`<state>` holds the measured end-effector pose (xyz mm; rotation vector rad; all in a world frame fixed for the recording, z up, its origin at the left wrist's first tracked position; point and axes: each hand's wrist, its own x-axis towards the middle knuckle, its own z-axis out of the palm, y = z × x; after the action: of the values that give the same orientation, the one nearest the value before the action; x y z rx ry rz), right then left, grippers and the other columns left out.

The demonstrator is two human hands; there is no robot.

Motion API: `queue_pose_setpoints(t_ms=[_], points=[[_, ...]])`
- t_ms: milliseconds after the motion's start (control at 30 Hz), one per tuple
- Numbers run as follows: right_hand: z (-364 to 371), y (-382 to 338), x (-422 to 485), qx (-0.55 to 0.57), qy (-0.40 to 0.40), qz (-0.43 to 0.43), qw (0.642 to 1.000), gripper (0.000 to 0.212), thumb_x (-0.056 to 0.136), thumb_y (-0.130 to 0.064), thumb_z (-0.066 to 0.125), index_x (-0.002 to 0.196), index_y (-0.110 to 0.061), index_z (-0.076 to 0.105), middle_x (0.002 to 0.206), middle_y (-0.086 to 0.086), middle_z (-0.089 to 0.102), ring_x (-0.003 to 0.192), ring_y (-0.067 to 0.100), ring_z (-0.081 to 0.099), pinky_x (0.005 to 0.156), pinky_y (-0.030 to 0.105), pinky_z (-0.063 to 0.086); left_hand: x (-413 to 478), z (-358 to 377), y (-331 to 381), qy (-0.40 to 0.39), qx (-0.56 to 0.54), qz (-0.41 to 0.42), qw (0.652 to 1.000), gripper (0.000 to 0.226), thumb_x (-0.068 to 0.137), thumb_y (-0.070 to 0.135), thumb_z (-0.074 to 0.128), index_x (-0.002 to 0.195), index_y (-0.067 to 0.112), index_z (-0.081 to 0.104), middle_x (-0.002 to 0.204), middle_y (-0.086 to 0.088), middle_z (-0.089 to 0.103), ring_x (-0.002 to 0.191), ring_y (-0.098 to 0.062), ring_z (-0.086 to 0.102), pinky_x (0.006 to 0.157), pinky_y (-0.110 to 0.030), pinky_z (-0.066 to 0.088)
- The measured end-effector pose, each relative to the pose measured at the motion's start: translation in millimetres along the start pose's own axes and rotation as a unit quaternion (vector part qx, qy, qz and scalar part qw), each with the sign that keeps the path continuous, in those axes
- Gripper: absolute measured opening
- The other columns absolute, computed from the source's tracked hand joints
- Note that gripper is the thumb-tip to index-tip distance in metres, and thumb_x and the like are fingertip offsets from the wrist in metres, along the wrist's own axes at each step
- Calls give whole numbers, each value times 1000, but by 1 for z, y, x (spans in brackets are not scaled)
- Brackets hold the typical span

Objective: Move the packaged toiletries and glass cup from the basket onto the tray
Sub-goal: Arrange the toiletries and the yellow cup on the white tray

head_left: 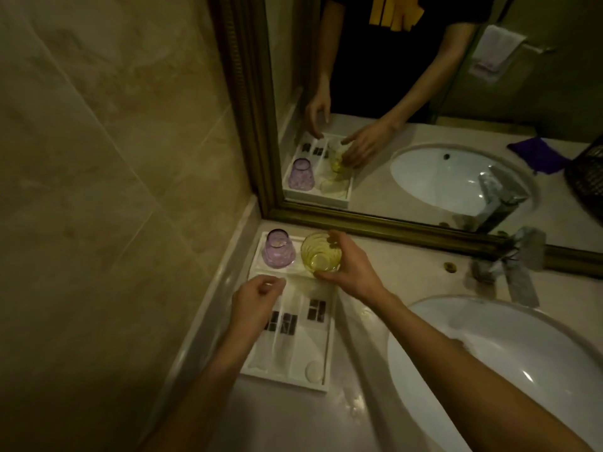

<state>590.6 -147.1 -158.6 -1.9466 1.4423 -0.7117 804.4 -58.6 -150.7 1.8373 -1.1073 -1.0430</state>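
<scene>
We look down at a pale bathroom surface (368, 275) in dim light. A white compartmented tray (329, 347) lies at about 9 o'clock from the sink (489, 353), pushed into the corner where the tiled wall meets a framed mirror (424, 109).

The right hand (350, 269) holds a yellow glass cup (321, 254), fingers wrapped round its side and thumb near the rim. The cup is at the tray's 1 o'clock corner, close to the tray floor; we cannot tell whether it is touching down. Its long axis runs nearly vertical and its open mouth faces up toward us. Just beside it, at 9 o'clock, a purple glass cup (279, 249) stands in the tray mouth down.

The left hand (257, 295) hovers over the tray's middle, fingers loosely curled in; it seems to hold nothing, though the palm is hidden.

Flat white packaged toiletries (295, 327) with dark labels lie in the tray's long slots, their long axes running from 12 to 6 o'clock, labels toward 12.

We judge the step in hand to be setting the yellow cup into its place. The next move calls for lowering it gently, keeping it clear of the purple cup, then letting go. A dark basket (587, 177) shows only in the mirror, at 2 o'clock.
</scene>
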Motion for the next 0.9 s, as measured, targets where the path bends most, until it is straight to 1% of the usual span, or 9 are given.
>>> queue_pose_setpoints(t_ms=[100,233,333,400,467,567,633,767,900], points=[[-11,-8,-17,-16,-17,-49,999,98,67,-33,93,148,-11,42,143,7,55,128,20,55,105,26,42,15,15,33,-42,-3,3,999,29,85,47,70,90,19,76,73,-1,76,72,-17,70,70,-32,54],[-19,-13,-29,-8,-26,-55,998,100,68,-33,92,150,-17,38,145,2,51,129,14,52,106,25,46,23,36,54,-76,55,7,996,18,89,28,65,95,14,76,65,0,74,56,-11,65,58,-23,51],[-32,-6,-27,165,-125,26,978,97,76,-23,87,155,-32,31,150,-5,44,134,9,46,104,18,44,24,41,53,-43,85,5,995,15,90,21,63,91,16,77,54,5,68,46,0,59,42,-12,39],[-41,1,-26,351,-133,161,913,72,90,-24,71,152,-34,36,148,-1,49,134,17,49,105,30,46,25,39,52,-39,75,-1,996,14,89,22,63,85,21,77,56,0,70,55,-7,66,54,-19,45],[-43,9,-21,423,-137,317,837,51,98,-44,57,144,-22,49,136,17,62,125,35,61,101,48,54,26,34,52,-50,54,2,997,16,89,21,64,78,26,75,57,-4,71,60,-17,68,66,-26,50],[-35,12,-12,461,-242,429,738,74,90,-73,50,131,-12,54,123,29,69,109,42,71,86,48,62,26,29,52,-72,16,19,997,11,90,18,65,90,18,77,60,-7,72,63,-22,69,76,-33,53],[-29,13,-3,478,-285,424,714,81,87,-75,54,136,-10,52,126,26,69,106,38,72,85,44,62,24,28,49,-89,9,41,995,17,90,16,66,103,11,75,68,-10,75,64,-23,70,79,-38,57],[-29,10,14,470,-274,375,751,71,83,-59,74,132,-10,62,123,19,71,106,31,72,88,40,61,20,25,42,-121,-8,63,991,30,90,18,68,120,13,69,80,-4,77,73,-15,73,71,-26,57],[-34,8,35,376,-167,274,869,60,83,-55,76,127,-15,66,124,19,68,105,29,72,85,44,63,19,17,18,-98,60,85,990,46,86,28,75,130,23,62,110,0,73,101,-13,66,86,-27,53]])
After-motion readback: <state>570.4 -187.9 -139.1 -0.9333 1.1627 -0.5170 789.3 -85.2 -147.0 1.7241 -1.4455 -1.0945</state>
